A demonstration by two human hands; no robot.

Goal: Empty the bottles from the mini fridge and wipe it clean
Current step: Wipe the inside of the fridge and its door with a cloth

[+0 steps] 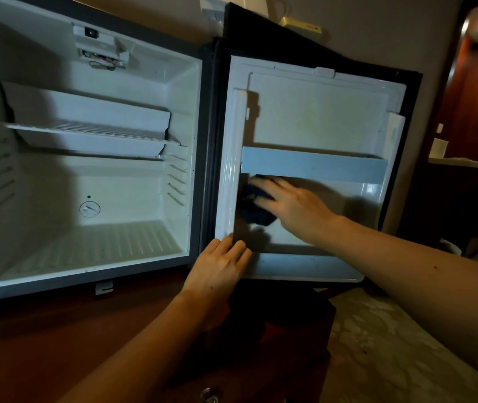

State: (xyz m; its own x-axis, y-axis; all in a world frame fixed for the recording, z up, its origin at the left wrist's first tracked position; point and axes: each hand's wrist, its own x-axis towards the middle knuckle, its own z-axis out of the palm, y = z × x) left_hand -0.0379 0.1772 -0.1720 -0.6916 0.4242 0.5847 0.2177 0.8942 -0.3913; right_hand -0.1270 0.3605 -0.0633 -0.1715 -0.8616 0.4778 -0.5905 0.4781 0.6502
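The mini fridge stands open with a white interior and no bottles in sight. Its door swings out to the right, with a pale rail across the middle. My right hand presses a dark blue cloth flat against the door's inner panel, just under the rail, fingers straight. My left hand rests on the door's lower left corner, fingers laid over the edge of the bottom shelf.
Inside the fridge a wire shelf sits under a white tray, and a round dial is on the back wall. A dark wooden cabinet surface lies below. Patterned floor is at right, a wooden door beyond.
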